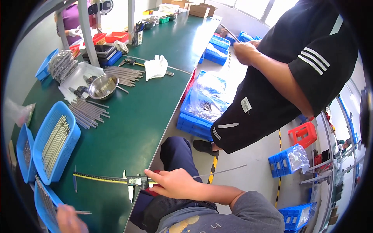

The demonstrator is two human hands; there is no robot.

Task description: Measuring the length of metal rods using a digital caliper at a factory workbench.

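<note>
A long digital caliper [101,177] with a yellow-and-black scale lies across the green table near its front edge, its thin end reaching out past the edge. My right hand [176,185] is closed about the caliper's slider, index finger stretched along it. At the lower left, my left hand [70,220] is blurred by motion. From its fingers a thin metal rod [83,212] sticks out to the right. That hand is beside a blue basket [55,197] of metal rods. A thin pen-like blue item [75,184] lies near the caliper's far end.
Another blue basket [73,145] holds pale rods. Loose grey rods [87,113] lie by a steel bowl [103,86], with a white glove [156,68] farther off. A person in black [268,93] stands right of the table, beside a blue crate [190,125].
</note>
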